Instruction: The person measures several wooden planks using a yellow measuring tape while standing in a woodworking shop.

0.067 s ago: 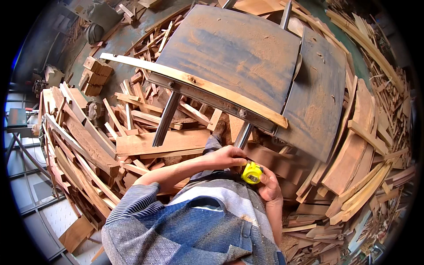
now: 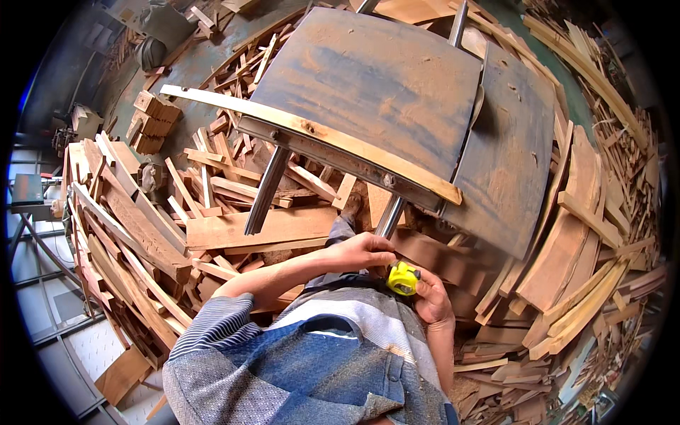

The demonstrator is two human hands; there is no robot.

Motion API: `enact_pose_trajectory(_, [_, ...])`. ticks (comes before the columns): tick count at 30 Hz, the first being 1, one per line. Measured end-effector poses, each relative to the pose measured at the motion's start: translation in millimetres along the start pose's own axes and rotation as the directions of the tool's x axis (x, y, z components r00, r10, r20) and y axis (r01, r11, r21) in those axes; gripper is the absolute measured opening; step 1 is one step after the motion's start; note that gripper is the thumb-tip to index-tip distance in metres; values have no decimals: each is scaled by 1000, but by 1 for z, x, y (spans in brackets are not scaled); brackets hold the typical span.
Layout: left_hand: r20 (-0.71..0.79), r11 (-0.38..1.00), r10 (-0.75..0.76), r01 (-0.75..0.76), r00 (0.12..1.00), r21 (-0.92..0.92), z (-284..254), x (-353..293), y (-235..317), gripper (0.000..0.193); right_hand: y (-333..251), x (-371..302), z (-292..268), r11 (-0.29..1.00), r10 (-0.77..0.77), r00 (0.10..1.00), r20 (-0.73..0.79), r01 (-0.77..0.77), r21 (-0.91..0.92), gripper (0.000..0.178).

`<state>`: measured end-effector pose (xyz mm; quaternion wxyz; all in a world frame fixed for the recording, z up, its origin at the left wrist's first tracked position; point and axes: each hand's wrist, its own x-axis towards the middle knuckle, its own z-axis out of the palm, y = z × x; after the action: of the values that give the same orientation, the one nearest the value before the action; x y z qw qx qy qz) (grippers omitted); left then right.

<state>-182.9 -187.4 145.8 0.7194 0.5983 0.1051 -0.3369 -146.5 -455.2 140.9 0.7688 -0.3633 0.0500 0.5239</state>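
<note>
Yellow tape measure [image 2: 404, 278] here, pinched from the right by the right hand [image 2: 432, 297], likely for steadiness, and left hand [image 2: 365, 249] fingers bent beside it, pinching what I can't tell!

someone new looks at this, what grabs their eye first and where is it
Probably the bright yellow tape measure, in the right hand in front of the person's waist, with the left hand close by. Next would be the big dusty grey table at upper centre, a pale wooden strip along its near edge. Loose wood is heaped to both sides.
</note>
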Motion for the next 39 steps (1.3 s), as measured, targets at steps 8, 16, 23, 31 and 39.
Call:
enact_pose_trajectory(8, [47,981,-31,39,998,-190,-12,-27,-5,43,-8,21,38,882,27,1000,-12,-30,-470,60])
enact_pose_trajectory(16, [1,997,33,-33,999,-63,-29,-14,-17,35,-16,38,50,787,-9,1000,-20,-6,-617,56])
enact_pose_trajectory(23, [-393,831,428,-184,813,525,-161,21,3,13,-44,44,-38,32,-501,865,-17,-1,-999,51])
enact_pose_trajectory(31, [-554,626,521,151,649,765,-336,82,-33,27,-133,43,-177,-215,-649,761,-31,-222,-951,54])
enact_pose_trajectory(39, [-584,557,470,290,662,778,-318,87,-13,28,-143,90,-196,-155,-615,782,-99,-243,-958,53])
